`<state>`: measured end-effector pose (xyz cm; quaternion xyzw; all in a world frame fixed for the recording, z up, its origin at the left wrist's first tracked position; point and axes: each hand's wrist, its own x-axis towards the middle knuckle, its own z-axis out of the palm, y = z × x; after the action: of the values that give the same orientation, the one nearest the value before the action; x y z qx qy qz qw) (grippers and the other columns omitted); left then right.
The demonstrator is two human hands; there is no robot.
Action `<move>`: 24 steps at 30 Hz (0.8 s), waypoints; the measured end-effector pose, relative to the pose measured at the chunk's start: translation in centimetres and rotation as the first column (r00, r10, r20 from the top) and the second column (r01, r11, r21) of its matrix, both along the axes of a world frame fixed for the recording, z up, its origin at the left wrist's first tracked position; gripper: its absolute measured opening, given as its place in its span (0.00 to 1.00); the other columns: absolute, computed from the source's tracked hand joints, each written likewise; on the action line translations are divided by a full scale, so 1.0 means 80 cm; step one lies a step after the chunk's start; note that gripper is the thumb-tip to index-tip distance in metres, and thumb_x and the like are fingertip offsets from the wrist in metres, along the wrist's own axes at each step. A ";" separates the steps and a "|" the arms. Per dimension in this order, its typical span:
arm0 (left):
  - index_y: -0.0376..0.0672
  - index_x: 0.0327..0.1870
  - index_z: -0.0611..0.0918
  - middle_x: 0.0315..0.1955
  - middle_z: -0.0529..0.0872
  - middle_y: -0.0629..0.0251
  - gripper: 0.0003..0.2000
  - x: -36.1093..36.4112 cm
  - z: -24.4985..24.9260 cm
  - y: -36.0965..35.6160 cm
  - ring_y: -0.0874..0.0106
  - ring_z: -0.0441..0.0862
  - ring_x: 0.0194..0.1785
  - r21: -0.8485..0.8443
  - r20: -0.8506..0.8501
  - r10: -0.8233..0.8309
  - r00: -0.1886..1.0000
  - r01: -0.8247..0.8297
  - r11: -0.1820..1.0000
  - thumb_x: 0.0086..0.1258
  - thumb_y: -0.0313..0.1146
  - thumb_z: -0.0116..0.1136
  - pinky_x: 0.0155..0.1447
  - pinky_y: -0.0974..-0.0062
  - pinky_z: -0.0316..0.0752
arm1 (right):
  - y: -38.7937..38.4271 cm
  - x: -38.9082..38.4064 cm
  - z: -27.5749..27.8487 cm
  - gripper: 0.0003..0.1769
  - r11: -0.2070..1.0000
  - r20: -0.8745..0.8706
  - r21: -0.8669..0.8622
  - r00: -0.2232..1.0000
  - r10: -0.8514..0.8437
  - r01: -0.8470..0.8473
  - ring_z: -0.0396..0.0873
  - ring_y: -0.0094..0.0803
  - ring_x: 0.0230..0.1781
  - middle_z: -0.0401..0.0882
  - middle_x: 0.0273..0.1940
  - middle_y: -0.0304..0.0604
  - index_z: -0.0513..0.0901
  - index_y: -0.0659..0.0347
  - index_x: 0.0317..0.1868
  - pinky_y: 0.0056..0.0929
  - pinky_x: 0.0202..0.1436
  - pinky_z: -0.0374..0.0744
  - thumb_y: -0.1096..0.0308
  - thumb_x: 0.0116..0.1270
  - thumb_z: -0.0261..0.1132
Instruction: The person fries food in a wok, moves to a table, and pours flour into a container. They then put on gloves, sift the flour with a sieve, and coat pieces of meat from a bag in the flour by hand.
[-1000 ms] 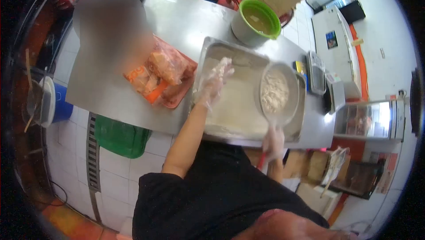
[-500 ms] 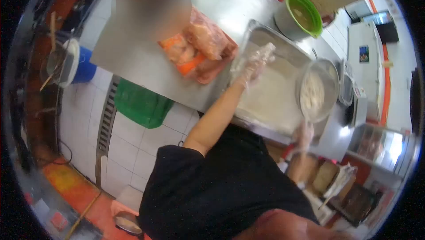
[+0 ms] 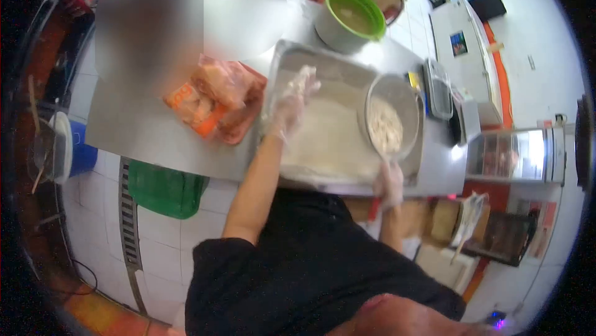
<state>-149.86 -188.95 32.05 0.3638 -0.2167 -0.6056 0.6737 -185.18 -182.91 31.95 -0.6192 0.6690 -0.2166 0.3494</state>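
Observation:
A deep metal tray (image 3: 292, 57) full of white flour lies on the steel counter in front of me. My left hand (image 3: 290, 103), in a clear plastic glove, hovers with fingers spread over the tray's left side and holds nothing. My right hand (image 3: 390, 184), also gloved, grips the handle of a round metal sieve (image 3: 392, 116) held over the tray's right part. Floured pieces lie inside the sieve.
A red tray (image 3: 239, 131) with bagged orange raw chicken sits left of the flour tray. A green-rimmed metal pot (image 3: 347, 16) stands at the back. A scale (image 3: 441, 91) and a display case (image 3: 515, 162) are to the right. A green cloth (image 3: 164, 190) hangs below the steel counter (image 3: 136, 131).
The camera view swung left and back. The sieve stays over the tray's right side in my right hand. My left hand remains spread above the flour.

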 end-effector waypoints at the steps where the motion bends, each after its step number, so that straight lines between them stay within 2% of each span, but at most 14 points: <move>1: 0.43 0.69 0.60 0.67 0.64 0.63 0.28 -0.012 -0.004 0.009 0.65 0.68 0.64 0.018 -0.015 -0.019 1.000 0.019 1.000 0.74 0.51 0.35 0.67 0.66 0.55 | 0.024 -0.014 0.005 0.11 0.975 0.194 0.166 0.964 -0.179 0.148 0.73 0.40 0.27 0.73 0.28 0.43 0.72 0.58 0.43 0.40 0.28 0.71 0.71 0.59 0.59; 2: 0.42 0.68 0.61 0.66 0.64 0.62 0.27 -0.006 -0.001 0.002 0.66 0.68 0.64 0.076 0.034 -0.082 0.996 0.079 0.994 0.74 0.50 0.35 0.67 0.67 0.57 | 0.035 -0.030 0.007 0.09 0.989 -0.197 -0.082 0.974 0.108 -0.126 0.72 0.37 0.25 0.71 0.27 0.41 0.72 0.57 0.42 0.37 0.26 0.70 0.70 0.61 0.59; 4: 0.39 0.68 0.60 0.67 0.63 0.61 0.26 0.012 0.010 -0.003 0.67 0.69 0.64 0.098 0.077 -0.083 0.994 0.075 0.992 0.75 0.47 0.36 0.68 0.70 0.57 | 0.027 -0.046 0.003 0.06 0.607 -0.890 -0.166 0.383 0.248 -0.777 0.70 0.29 0.21 0.69 0.25 0.38 0.73 0.55 0.40 0.29 0.22 0.69 0.67 0.64 0.60; 7: 0.38 0.68 0.60 0.67 0.63 0.58 0.25 0.005 -0.016 0.001 0.68 0.67 0.65 -0.098 -0.026 0.074 0.997 -0.076 0.992 0.76 0.43 0.36 0.70 0.73 0.56 | 0.007 0.018 0.034 0.06 0.541 -0.671 -0.428 0.655 0.348 -0.725 0.69 0.30 0.20 0.67 0.23 0.38 0.73 0.55 0.38 0.29 0.23 0.69 0.65 0.64 0.59; 8: 0.36 0.68 0.59 0.67 0.62 0.57 0.25 0.002 -0.018 -0.002 0.68 0.65 0.66 -0.078 -0.054 0.052 0.997 -0.056 0.995 0.76 0.41 0.36 0.70 0.72 0.56 | -0.001 0.048 0.034 0.06 0.970 -0.127 -0.205 0.986 0.108 -0.133 0.72 0.35 0.27 0.72 0.29 0.44 0.75 0.58 0.40 0.32 0.30 0.72 0.66 0.65 0.57; 10: 0.35 0.68 0.59 0.67 0.61 0.56 0.24 0.006 -0.014 0.005 0.68 0.64 0.67 -0.066 -0.083 0.045 0.995 -0.051 0.997 0.76 0.40 0.36 0.70 0.72 0.56 | 0.002 0.059 0.040 0.09 0.860 0.216 0.386 0.873 -0.436 0.334 0.76 0.41 0.34 0.77 0.35 0.49 0.77 0.62 0.41 0.35 0.37 0.75 0.67 0.66 0.54; 13: 0.33 0.61 0.67 0.60 0.71 0.56 0.22 0.023 0.002 0.000 0.66 0.72 0.59 -0.110 0.748 0.119 0.653 -0.054 0.992 0.73 0.39 0.45 0.64 0.68 0.68 | 0.016 -0.003 0.006 0.17 0.919 -0.161 -0.262 0.952 0.260 -0.295 0.72 0.32 0.25 0.69 0.25 0.43 0.74 0.57 0.51 0.30 0.24 0.70 0.68 0.60 0.58; 14: 0.34 0.60 0.68 0.58 0.72 0.58 0.21 0.018 0.002 -0.002 0.66 0.73 0.58 -0.077 0.357 0.128 0.925 -0.107 0.991 0.73 0.39 0.46 0.61 0.70 0.70 | 0.016 -0.011 0.002 0.20 0.756 -0.304 -0.461 0.883 0.357 -0.465 0.70 0.30 0.22 0.66 0.22 0.41 0.73 0.56 0.53 0.29 0.21 0.69 0.68 0.58 0.59; 15: 0.34 0.60 0.68 0.57 0.73 0.59 0.20 0.012 -0.002 0.000 0.67 0.74 0.56 -0.014 -0.116 0.110 0.987 -0.112 0.994 0.73 0.38 0.47 0.58 0.72 0.72 | 0.019 -0.016 -0.005 0.20 0.778 -0.468 -0.346 0.815 0.342 -0.525 0.71 0.30 0.23 0.69 0.24 0.41 0.73 0.57 0.54 0.29 0.22 0.70 0.69 0.60 0.59; 16: 0.34 0.60 0.68 0.57 0.73 0.59 0.20 0.007 -0.007 0.001 0.67 0.74 0.56 -0.010 -0.118 0.091 0.989 -0.093 0.996 0.73 0.38 0.47 0.58 0.72 0.72 | 0.015 -0.020 -0.016 0.20 0.929 -0.144 -0.115 0.931 0.336 -0.353 0.71 0.30 0.24 0.70 0.25 0.41 0.72 0.58 0.55 0.29 0.23 0.70 0.68 0.62 0.59; 18: 0.32 0.67 0.59 0.67 0.60 0.56 0.24 0.002 0.011 0.009 0.67 0.58 0.70 0.035 -0.304 0.090 0.948 -0.084 0.996 0.74 0.34 0.42 0.71 0.69 0.57 | 0.010 -0.014 -0.026 0.20 0.895 0.384 0.423 0.867 -0.319 0.142 0.72 0.29 0.26 0.72 0.28 0.40 0.71 0.59 0.57 0.28 0.25 0.71 0.66 0.65 0.59; 19: 0.32 0.67 0.59 0.67 0.61 0.56 0.24 0.005 -0.012 0.001 0.67 0.58 0.70 0.010 -0.246 0.050 0.968 -0.049 0.999 0.73 0.35 0.44 0.71 0.67 0.57 | 0.023 -0.021 -0.030 0.15 0.996 0.185 0.050 0.981 0.064 -0.075 0.70 0.28 0.22 0.69 0.24 0.37 0.71 0.58 0.51 0.27 0.21 0.69 0.63 0.66 0.59; 22: 0.32 0.67 0.59 0.67 0.61 0.56 0.25 0.013 -0.040 -0.011 0.67 0.58 0.70 -0.026 -0.097 -0.005 0.995 0.002 1.000 0.73 0.36 0.43 0.71 0.67 0.57 | 0.017 -0.014 -0.014 0.11 0.833 -0.243 -0.338 0.895 0.373 -0.439 0.67 0.25 0.15 0.65 0.18 0.34 0.69 0.54 0.37 0.26 0.15 0.67 0.57 0.66 0.59; 24: 0.32 0.67 0.57 0.67 0.61 0.57 0.25 0.015 -0.018 -0.005 0.66 0.58 0.70 0.016 -0.085 -0.022 0.996 0.023 1.000 0.74 0.36 0.41 0.72 0.66 0.56 | 0.021 0.057 0.061 0.10 0.873 0.295 0.437 0.882 -0.369 0.219 0.71 0.30 0.19 0.68 0.19 0.37 0.71 0.55 0.39 0.29 0.23 0.74 0.59 0.66 0.59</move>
<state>-148.67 -189.38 30.58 0.3410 -0.1869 -0.6299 0.6723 -180.59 -181.24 36.82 -0.3739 0.7083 -0.2425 0.5474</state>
